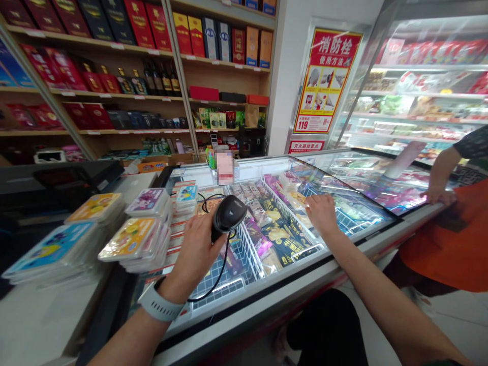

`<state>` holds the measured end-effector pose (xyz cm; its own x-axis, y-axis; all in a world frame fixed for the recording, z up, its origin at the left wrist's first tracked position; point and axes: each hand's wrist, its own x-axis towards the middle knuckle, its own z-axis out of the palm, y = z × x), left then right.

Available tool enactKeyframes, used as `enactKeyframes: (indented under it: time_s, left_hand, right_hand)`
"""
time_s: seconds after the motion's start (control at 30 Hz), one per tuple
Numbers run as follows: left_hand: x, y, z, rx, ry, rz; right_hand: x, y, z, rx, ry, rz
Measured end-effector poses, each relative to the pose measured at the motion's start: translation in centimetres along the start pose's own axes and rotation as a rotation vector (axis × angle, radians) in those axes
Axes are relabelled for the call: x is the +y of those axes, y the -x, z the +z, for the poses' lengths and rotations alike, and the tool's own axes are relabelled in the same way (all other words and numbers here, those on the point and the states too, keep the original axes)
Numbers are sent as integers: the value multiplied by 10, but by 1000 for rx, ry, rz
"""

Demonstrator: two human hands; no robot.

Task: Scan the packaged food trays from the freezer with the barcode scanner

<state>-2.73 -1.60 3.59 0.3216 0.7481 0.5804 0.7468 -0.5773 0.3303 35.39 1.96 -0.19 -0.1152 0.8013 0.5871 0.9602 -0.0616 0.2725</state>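
My left hand, with a grey watch band on its wrist, is closed around a black barcode scanner. The scanner's head points away to the right, and its black cable loops below my hand. My right hand is over the glass-topped chest freezer, its fingers loosely bent and nothing visible in them. Whether it touches the glass is unclear. Beneath both hands are white wire baskets with dark and gold food packets.
Stacked fruit-picture plastic packs stand on the counter at left. A person in an orange garment is at the right, one hand at the freezer rim. Shelves of boxes and bottles line the back; a lit display fridge stands at right.
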Motion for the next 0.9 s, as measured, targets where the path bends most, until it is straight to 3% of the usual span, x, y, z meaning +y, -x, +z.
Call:
enactKeyframes:
  time_s: [0.23,0.43,0.57,0.7,0.9]
  left_hand:
    - [1,0,0,-11,3,-7]
    - [1,1,-1,-8,6,-12]
    - [1,1,-1,2,22,-20]
    - [2,2,-2,-4,25,-25]
    - [1,3,0,-3,40,-31]
  right_hand:
    - [-4,3,1,-53,-39,4]
    - [-8,4,5,24,-131,14]
    - [-20,-9,10,36,-274,-65]
    - [-51,-37,8,7,-432,-182]
    - [-124,-82,9,-24,-660,-324]
